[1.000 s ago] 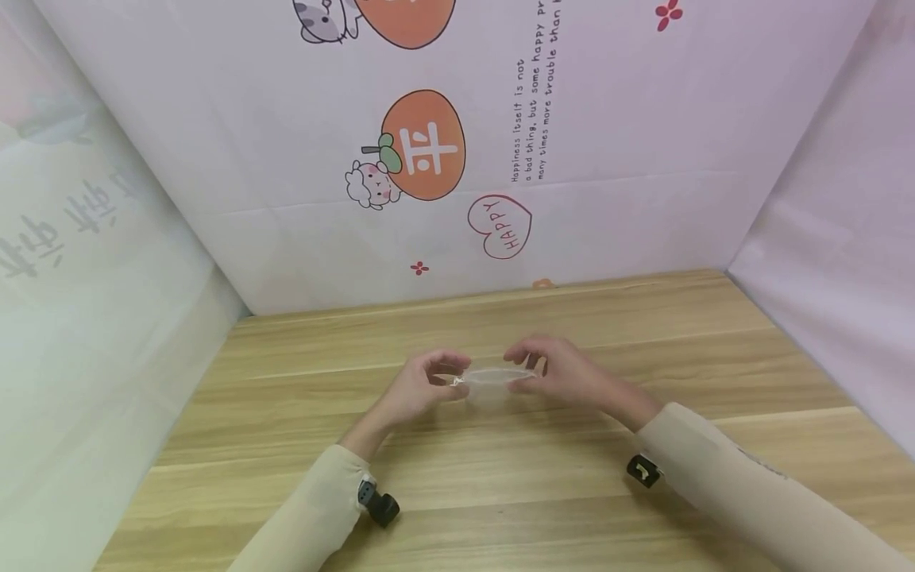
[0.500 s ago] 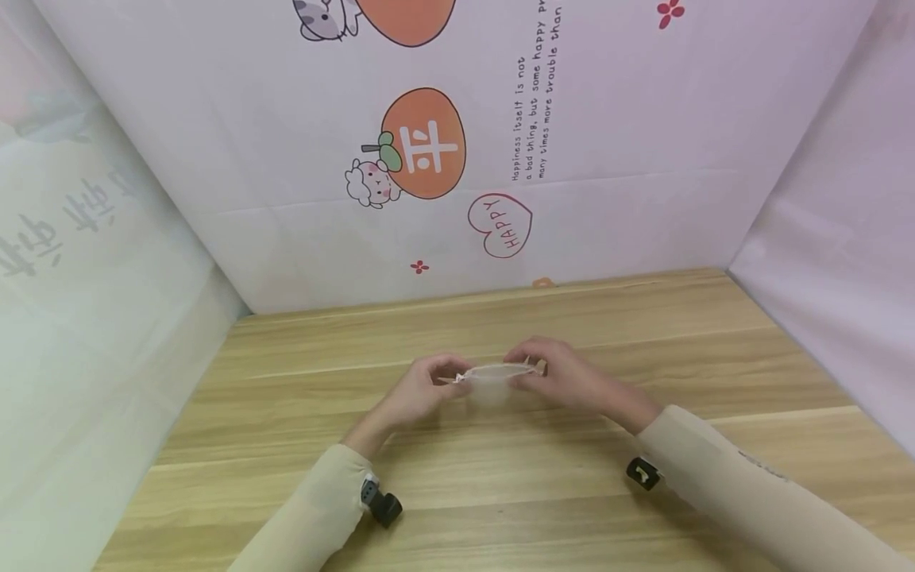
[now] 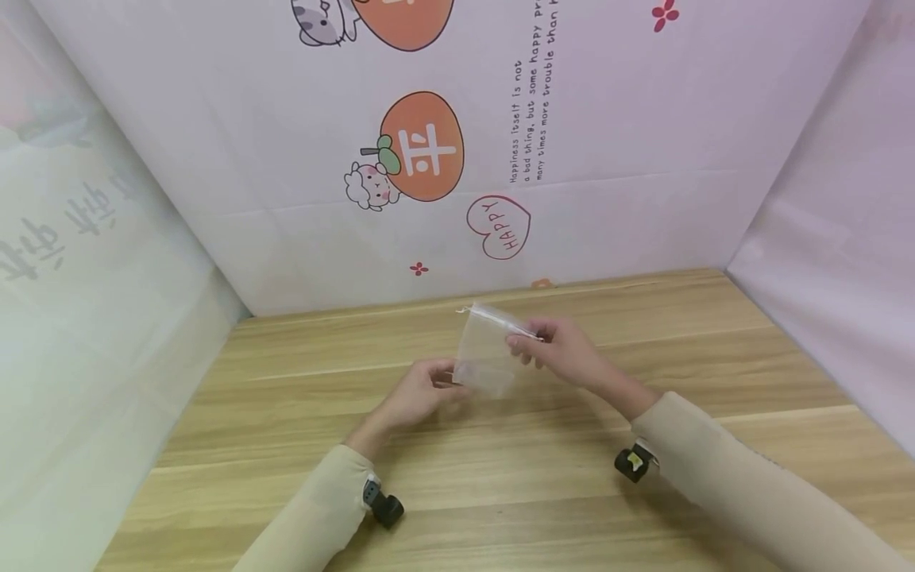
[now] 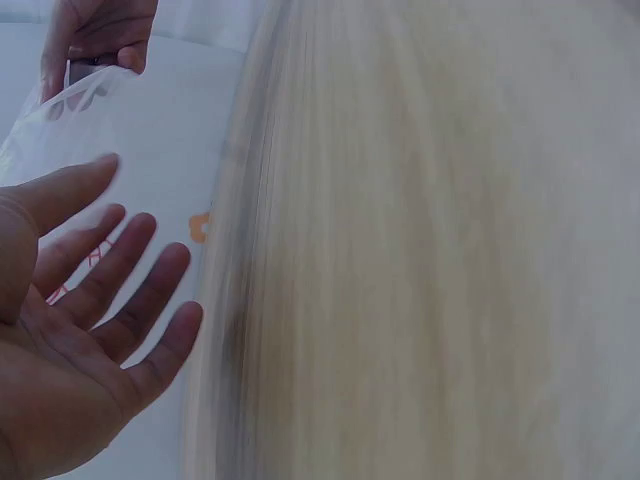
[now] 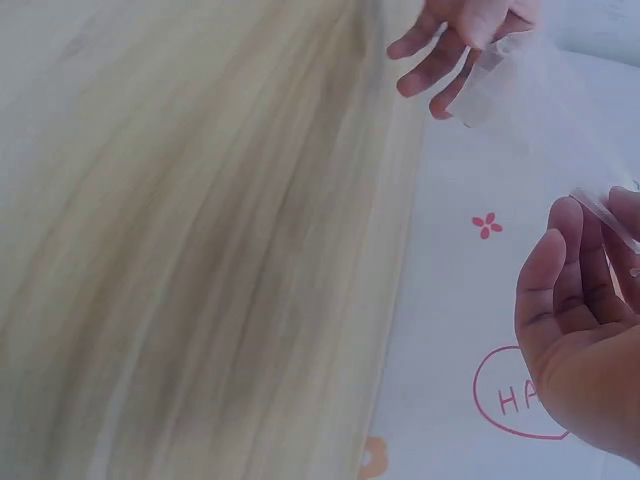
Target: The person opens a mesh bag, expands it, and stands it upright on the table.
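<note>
A sheer white drawstring bag [image 3: 488, 349] hangs above the table, its top band slanting and a short cord end sticking out at the far corner. My right hand [image 3: 565, 349] pinches the band at the near right corner, thumb against fingers. Low on the bag's left side is my left hand [image 3: 420, 389], its fingers spread and relaxed. In the left wrist view the left hand [image 4: 90, 330] appears palm up, holding nothing, with the bag [image 4: 35, 140] beyond it. The right wrist view has the bag's thin fabric [image 5: 505, 100] stretching between both hands.
Both hands are over a wood-grain table [image 3: 457, 492]. A white printed sheet [image 3: 608, 199] stands along the far edge, with plain sheets closing off the left and right sides. Small black cameras [image 3: 386, 508] sit at both wrists.
My right hand has lifted and tilted the bag, so its mouth, earlier stretched between both hands, now rises away from my left hand. The left hand has let go of the mouth.
</note>
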`<state>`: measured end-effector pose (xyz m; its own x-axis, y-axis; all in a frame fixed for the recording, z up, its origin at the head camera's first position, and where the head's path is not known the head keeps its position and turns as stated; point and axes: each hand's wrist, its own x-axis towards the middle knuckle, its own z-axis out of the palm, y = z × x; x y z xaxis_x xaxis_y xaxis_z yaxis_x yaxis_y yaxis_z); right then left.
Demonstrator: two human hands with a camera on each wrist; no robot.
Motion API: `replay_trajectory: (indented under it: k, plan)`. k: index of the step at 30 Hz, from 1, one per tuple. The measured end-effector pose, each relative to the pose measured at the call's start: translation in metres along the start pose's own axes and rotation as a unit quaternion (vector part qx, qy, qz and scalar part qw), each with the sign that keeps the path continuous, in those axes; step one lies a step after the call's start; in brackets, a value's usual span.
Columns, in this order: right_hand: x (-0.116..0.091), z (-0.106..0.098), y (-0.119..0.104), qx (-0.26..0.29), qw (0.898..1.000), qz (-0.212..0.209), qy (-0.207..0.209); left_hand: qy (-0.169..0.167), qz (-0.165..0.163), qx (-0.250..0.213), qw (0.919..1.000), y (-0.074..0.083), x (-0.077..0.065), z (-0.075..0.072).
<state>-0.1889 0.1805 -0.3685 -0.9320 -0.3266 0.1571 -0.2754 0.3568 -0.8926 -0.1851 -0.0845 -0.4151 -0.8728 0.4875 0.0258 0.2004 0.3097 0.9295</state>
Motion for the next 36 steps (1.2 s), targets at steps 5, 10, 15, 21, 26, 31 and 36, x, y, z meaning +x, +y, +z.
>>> replay_trajectory:
  k: [5,10,15,21,26,31,36]
  plan:
    - [0.002,-0.001,-0.007,0.018,1.000,0.004,0.003,0.047,0.008,-0.024,0.9986,0.001,0.002,0.006]
    - [0.004,0.000,-0.011,0.027,1.000,0.001,0.012,0.102,0.023,-0.037,0.9938,0.001,0.004,0.010]
    - [0.006,0.001,-0.012,0.031,0.999,0.001,0.014,0.149,0.007,-0.045,0.9878,0.002,0.007,0.015]
    - [0.006,0.004,-0.012,0.035,0.999,-0.009,0.014,0.176,-0.026,-0.055,0.9825,0.004,0.009,0.019]
    - [0.006,0.006,-0.012,0.037,0.999,-0.025,0.018,0.186,-0.039,-0.054,0.9803,0.007,0.009,0.021]
    - [0.007,0.006,-0.011,0.036,0.999,-0.029,0.020,0.199,-0.048,-0.052,0.9774,0.008,0.008,0.021]
    - [0.007,0.006,-0.010,0.034,0.999,-0.030,0.021,0.169,-0.025,-0.059,0.9836,0.005,0.007,0.020]
